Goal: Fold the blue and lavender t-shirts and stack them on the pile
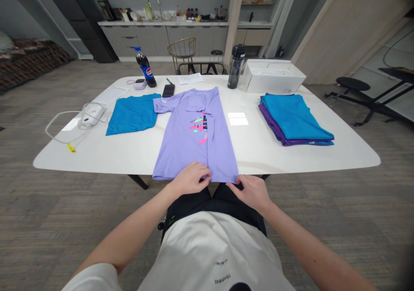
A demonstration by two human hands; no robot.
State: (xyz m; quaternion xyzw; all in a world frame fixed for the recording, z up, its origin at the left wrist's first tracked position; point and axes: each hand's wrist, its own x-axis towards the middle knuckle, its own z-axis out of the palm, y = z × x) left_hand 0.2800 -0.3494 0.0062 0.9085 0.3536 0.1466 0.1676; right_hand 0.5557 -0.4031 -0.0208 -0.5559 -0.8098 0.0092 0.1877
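A lilac T-shirt [194, 153] with a pink and green print lies lengthwise on the white table [274, 159], its near hem at the table's front edge. My left hand [190, 179] sits on the hem near the middle, with the fingers curled over the fabric. My right hand [250, 191] pinches the hem's right corner. The shirt's left sleeve points away to the left, while the right side looks folded in. Close to that sleeve lies a folded teal shirt [132, 115].
On the table's far side stand a Pepsi bottle [145, 66], a black water bottle [236, 66] and a white box [273, 77]. A stack of teal and purple shirts [296, 119] lies at right, and a white device with a cable [92, 114] lies at left.
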